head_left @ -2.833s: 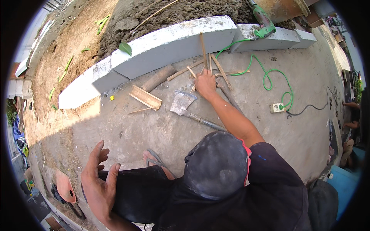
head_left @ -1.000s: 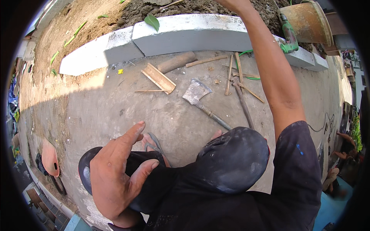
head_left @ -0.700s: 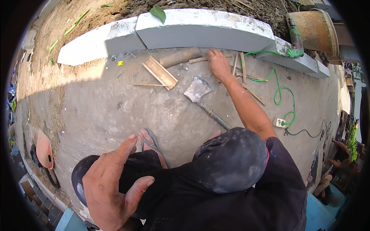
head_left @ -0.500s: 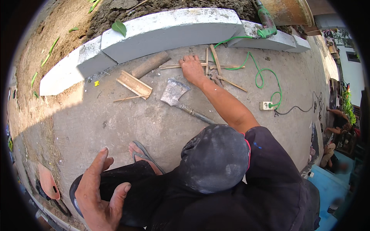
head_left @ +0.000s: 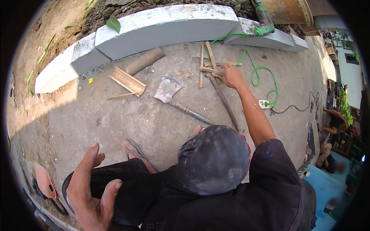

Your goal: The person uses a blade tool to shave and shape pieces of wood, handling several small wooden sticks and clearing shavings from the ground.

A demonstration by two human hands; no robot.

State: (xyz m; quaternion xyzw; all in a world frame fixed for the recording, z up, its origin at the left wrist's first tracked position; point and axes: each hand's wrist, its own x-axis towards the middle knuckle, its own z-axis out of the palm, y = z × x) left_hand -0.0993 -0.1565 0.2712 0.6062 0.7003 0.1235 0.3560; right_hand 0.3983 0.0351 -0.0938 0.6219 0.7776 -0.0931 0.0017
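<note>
My right hand (head_left: 232,76) reaches forward with its fingers closed on a short bamboo strip (head_left: 210,71), held just over several crossed bamboo strips (head_left: 213,58). Below them a dark stick (head_left: 225,102) lies slantwise on the concrete. Left of the stick rests a hatchet (head_left: 168,88) with a broad grey blade, its handle toward me. Farther left are a split bamboo half (head_left: 128,81), hollow side up, and a brown bamboo tube (head_left: 145,61). At the lower left my left hand (head_left: 89,194) is raised, empty, with thumb and fingers apart.
Pale blocks (head_left: 165,32) form a low edging at the back, with a green drill (head_left: 264,23) on it. Its green cord loops to a white socket (head_left: 264,104) on the right. A flip-flop (head_left: 140,152) is on my foot. Other people (head_left: 337,123) are at the far right.
My right hand has moved right, and a short bamboo strip is now in its fingers. The dark stick has come into sight. My left hand stays raised and open.
</note>
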